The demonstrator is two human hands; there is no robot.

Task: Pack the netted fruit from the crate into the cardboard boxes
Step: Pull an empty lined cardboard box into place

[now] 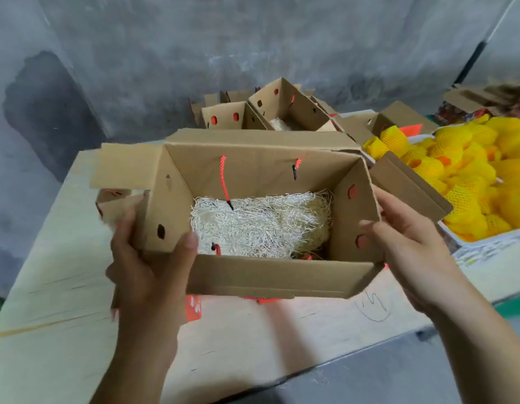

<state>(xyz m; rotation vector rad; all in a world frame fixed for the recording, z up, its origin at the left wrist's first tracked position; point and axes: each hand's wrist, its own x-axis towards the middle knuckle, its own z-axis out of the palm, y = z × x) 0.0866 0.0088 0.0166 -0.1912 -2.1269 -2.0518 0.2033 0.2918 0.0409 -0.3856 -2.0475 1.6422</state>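
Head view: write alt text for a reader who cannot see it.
Two hands, left hand and right hand, hold an open cardboard box lined with pale shredded filler over a wooden table. Yellow netted fruit fills a crate at right.

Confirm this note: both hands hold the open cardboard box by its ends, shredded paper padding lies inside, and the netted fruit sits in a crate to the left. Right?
Not quite. The head view shows the netted fruit in its crate to the right of the cardboard box, not the left. The rest stands: left hand, right hand, shredded paper padding.
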